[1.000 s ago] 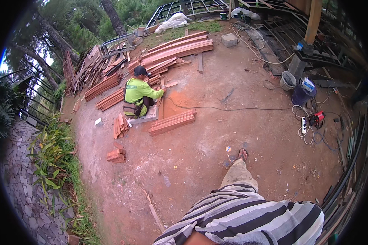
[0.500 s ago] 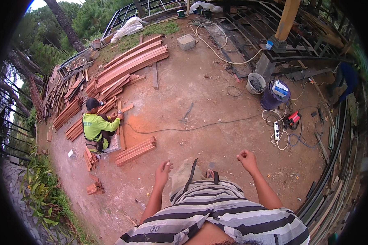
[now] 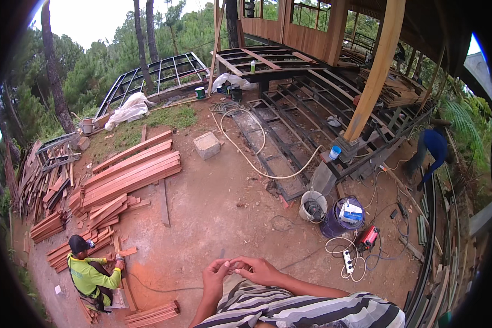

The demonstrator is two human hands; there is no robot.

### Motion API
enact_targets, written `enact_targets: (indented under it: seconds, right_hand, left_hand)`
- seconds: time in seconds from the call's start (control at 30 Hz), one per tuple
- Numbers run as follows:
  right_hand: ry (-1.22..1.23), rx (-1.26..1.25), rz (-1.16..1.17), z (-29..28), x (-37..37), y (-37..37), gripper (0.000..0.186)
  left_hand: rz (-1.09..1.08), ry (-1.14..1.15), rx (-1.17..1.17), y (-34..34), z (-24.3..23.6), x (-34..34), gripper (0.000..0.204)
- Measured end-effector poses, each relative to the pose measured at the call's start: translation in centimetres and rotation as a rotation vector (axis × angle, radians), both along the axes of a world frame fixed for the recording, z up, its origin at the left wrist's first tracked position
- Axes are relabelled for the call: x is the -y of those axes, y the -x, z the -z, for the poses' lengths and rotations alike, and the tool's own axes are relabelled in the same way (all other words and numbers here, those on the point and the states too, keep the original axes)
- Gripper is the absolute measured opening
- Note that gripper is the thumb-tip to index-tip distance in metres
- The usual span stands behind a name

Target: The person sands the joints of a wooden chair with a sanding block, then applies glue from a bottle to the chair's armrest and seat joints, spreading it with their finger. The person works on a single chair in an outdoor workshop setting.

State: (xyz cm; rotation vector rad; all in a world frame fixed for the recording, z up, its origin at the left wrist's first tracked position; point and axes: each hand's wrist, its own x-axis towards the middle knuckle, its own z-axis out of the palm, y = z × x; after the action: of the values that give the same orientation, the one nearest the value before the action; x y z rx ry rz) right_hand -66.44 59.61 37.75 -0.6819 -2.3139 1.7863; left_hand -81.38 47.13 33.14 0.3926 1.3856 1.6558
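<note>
In front of my striped shirt, my left hand [image 3: 217,275] and my right hand [image 3: 258,271] meet with their fingertips touching. The left thumb and fingers are curled into a pinch. My right fingers bend over toward the left fingertips, thumb underneath. Anything between them is too small or hidden to make out. Both hands are in the air above the bare earth, away from the tools and timber.
At left a co-worker in a lime-green shirt [image 3: 91,276] squats beside stacked red-brown planks [image 3: 131,174]. At right are a purple bucket [image 3: 333,224], a white power strip [image 3: 347,261] and a red machine [image 3: 368,238]. Cables [image 3: 175,287] cross the ground. A person in blue [image 3: 435,148] bends farther off.
My hands, apart half a second ago, have come together at the fingertips. The view has tilted up and turned right, showing more of the steel frame and wooden building.
</note>
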Motion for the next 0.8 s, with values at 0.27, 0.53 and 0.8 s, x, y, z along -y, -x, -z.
enact_targets:
  seconds: [0.27, 0.53, 0.8]
  right_hand:
    - [0.256, -0.156, 0.118, -0.8, -19.7, 8.3, 0.073]
    - [0.604, -0.305, 0.096, 2.2, -44.8, 17.3, 0.077]
    - [0.536, -0.275, -0.095, -0.3, -70.9, 29.3, 0.081]
  left_hand:
    - [0.059, -0.054, -0.182, 10.3, -3.4, -25.1, 0.018]
    - [0.099, -0.066, -0.375, 19.6, -0.8, -51.0, 0.018]
    - [-0.086, -0.089, -0.430, 30.6, -3.0, -74.4, 0.017]
